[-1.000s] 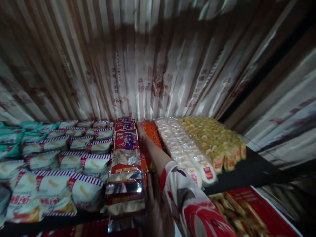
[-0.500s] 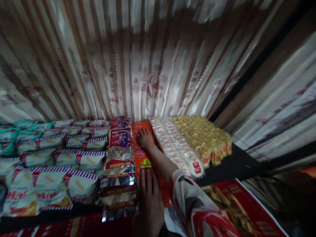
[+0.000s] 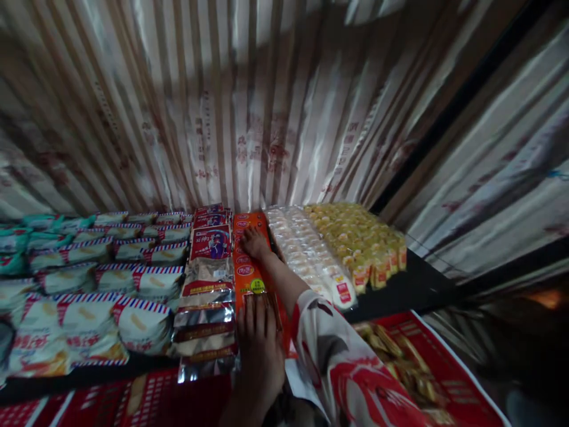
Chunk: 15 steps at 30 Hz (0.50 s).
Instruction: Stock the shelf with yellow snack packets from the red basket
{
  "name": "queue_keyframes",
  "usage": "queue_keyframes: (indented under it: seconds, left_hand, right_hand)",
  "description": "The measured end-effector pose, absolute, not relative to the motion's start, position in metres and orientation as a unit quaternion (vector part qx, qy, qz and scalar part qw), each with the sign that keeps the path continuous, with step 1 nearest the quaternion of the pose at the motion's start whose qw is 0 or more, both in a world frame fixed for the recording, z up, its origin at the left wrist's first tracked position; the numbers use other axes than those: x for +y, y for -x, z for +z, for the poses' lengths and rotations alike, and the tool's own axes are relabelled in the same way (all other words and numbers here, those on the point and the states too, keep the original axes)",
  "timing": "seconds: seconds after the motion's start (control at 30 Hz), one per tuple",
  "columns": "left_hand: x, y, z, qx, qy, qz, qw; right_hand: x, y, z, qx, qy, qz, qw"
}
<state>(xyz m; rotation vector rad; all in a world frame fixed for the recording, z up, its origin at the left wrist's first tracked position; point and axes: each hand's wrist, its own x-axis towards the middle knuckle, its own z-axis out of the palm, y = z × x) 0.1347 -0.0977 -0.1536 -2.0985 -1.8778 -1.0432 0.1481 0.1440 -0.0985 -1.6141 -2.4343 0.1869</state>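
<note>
A row of orange snack packs (image 3: 245,270) runs from the shelf's front edge to the back. My right hand (image 3: 255,242) lies on the far part of this row with its fingers stretched flat; its arm wears a red and white patterned sleeve (image 3: 338,367). My left hand (image 3: 260,338) rests flat on the near end of the same row, fingers straight and together. Neither hand holds anything. Red and silver packs (image 3: 208,279) lie in a row right beside the orange ones, on their left.
Clear packs of pale cakes (image 3: 306,255) and yellow packs (image 3: 360,237) lie to the right on the dark shelf (image 3: 400,290). White packs with striped edges (image 3: 111,284) and green packs (image 3: 18,243) fill the left. A red box of biscuits (image 3: 422,356) sits below. Striped plastic sheeting (image 3: 267,118) hangs behind.
My left hand has moved up from below the shelf edge onto the near end of the orange row. My right hand now rests flat on the far orange packs. The view has shifted slightly.
</note>
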Motion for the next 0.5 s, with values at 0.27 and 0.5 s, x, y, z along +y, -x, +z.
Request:
queue_keyframes:
  seconds: [0.27,0.5]
  left_hand:
    - [-0.103,-0.127,-0.133,-0.631,0.725,-0.267,0.07]
    - [-0.108,-0.129,-0.108,-0.651,0.727,-0.215,0.029]
  right_hand:
    - [0.109,-0.178,-0.056,-0.811,0.507,0.07,0.283]
    - [0.046,-0.254,-0.025,-0.798,0.498,0.088,0.329]
